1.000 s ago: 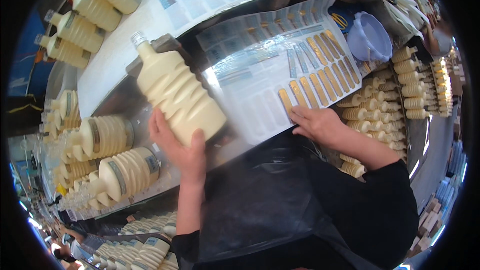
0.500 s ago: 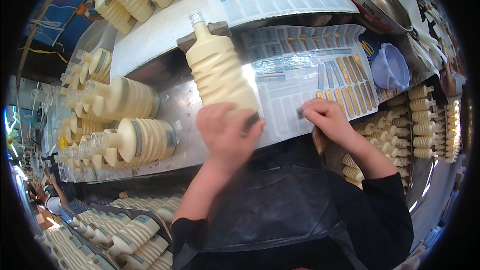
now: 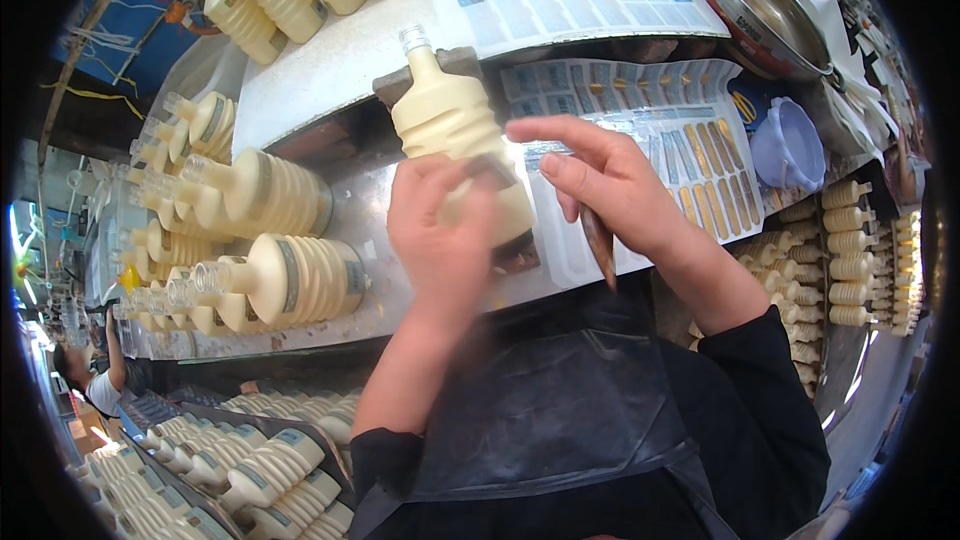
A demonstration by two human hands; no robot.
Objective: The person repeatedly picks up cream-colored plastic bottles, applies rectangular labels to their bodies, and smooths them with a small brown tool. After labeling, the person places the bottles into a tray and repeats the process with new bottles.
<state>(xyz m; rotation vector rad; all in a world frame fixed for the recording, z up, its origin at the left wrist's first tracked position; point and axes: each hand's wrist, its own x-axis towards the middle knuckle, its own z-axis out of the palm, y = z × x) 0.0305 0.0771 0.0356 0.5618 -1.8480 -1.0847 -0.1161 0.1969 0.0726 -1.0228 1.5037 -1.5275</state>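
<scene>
A cream bottle with a ribbed body and a clear neck lies in front of me, its neck pointing away and its upper end against a dark block. My left hand is over the bottle's lower half, fingers bent and smeared by motion. A small dark patch shows at its fingertips; I cannot tell what it is. Just right of the bottle, my right hand has its index finger stretched toward it. A brown pointed tool sticks down from under that hand's curled fingers.
Label sheets with blue and gold pieces lie right of the bottle. Several similar bottles stand at left, more below. A lilac bucket and a metal basin are at right. A raised white board spans the back.
My right hand has moved left and up from the label sheet to beside the bottle, bringing the brown tool into fuller view. My left hand has shifted up along the bottle.
</scene>
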